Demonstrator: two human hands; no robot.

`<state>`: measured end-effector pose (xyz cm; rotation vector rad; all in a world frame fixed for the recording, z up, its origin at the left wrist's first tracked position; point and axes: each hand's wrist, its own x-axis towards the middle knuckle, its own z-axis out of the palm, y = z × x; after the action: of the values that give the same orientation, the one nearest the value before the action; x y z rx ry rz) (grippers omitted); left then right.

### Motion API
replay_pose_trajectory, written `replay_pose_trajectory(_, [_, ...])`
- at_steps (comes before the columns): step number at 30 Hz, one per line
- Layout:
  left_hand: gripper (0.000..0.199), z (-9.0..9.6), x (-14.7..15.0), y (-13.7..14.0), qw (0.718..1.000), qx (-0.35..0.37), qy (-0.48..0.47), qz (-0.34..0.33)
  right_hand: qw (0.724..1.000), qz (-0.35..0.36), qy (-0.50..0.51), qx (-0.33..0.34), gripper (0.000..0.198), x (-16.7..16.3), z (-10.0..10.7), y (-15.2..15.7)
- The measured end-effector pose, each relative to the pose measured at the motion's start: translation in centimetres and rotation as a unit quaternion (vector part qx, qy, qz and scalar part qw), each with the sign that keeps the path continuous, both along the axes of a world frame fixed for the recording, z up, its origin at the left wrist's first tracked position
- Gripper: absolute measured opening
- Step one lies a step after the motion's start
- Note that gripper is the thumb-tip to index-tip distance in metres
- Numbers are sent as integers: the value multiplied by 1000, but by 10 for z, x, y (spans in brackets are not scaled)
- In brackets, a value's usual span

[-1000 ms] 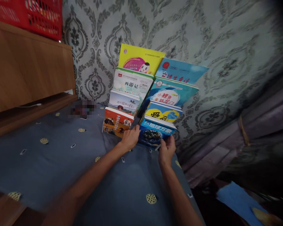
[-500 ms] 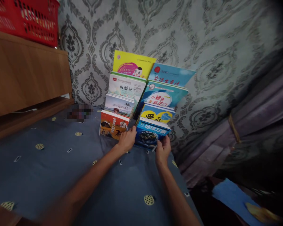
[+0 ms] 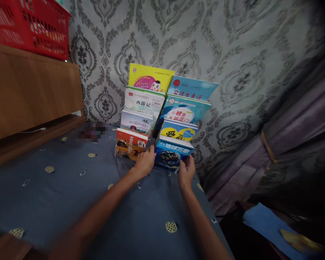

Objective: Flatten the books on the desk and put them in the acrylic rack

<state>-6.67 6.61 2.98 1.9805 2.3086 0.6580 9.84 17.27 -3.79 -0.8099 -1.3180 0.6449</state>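
Observation:
Two side-by-side rows of books stand against the wall, stepped from tall at the back to short in front. At the front of the right row is a blue book with an earth picture (image 3: 166, 159). My left hand (image 3: 145, 160) grips its left edge, and my right hand (image 3: 186, 169) grips its right edge with the thumb in front. Behind it stand a blue and yellow book (image 3: 176, 130) and teal books (image 3: 188, 108). An orange book (image 3: 131, 144) fronts the left row, close to my left hand. Behind that are a pale book (image 3: 137, 122), a white book (image 3: 143, 103) and a yellow book (image 3: 150, 77).
Dark grey-blue patterned cloth (image 3: 119, 220) covers the surface. On the left, a wooden cabinet (image 3: 35, 86) carries a red basket (image 3: 48, 32). A purple-grey curtain (image 3: 241, 173) hangs at the right, above a blue sheet (image 3: 271, 227). A blurred-out item (image 3: 92, 131) lies near the wall.
The view has tilted up slightly. Upper parts of both rows sit a little lower and further left in view, while both hands keep their places at the blue book's edges.

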Motion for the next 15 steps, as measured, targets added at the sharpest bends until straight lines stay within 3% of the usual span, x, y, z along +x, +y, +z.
replay_pose_trajectory(7, [30,4,-8,-27,999,2,26,-39,1000,-3,20,7,58,0,5,-8])
replay_pose_trajectory(11, [27,2,-32,-39,998,12,61,-17,997,-70,25,23,52,1,17,-19])
replay_pose_trajectory(15, [27,-4,-61,-37,994,80,67,27,987,-135,-20,79,38,-3,34,-41])
